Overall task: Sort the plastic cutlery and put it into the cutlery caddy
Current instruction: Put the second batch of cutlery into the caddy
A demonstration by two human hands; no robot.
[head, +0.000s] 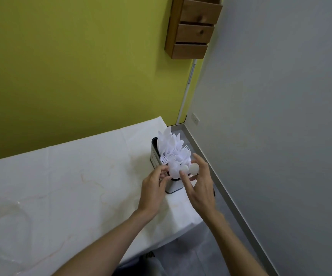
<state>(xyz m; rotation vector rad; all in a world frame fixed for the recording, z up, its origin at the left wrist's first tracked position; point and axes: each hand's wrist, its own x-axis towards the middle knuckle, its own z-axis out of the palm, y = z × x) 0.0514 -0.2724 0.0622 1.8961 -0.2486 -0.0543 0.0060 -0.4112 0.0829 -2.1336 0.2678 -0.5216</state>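
A metal cutlery caddy [154, 156] stands near the right end of the white table [61, 186]. White plastic knives [168, 141] fill its far compartment, forks [178, 155] the middle one, spoons [176, 169] the near one. My left hand [154, 188] touches the spoon bowls from the left with its fingertips. My right hand [200, 182] is at the spoons from the right, fingers spread, the index finger resting on a spoon bowl. Whether either hand pinches a spoon is unclear.
A crumpled clear plastic bag [8, 220] lies on the table at the near left. The table's right edge is just beyond the caddy, with grey floor and a grey wall past it. A wooden drawer unit [193, 28] hangs on the green wall above.
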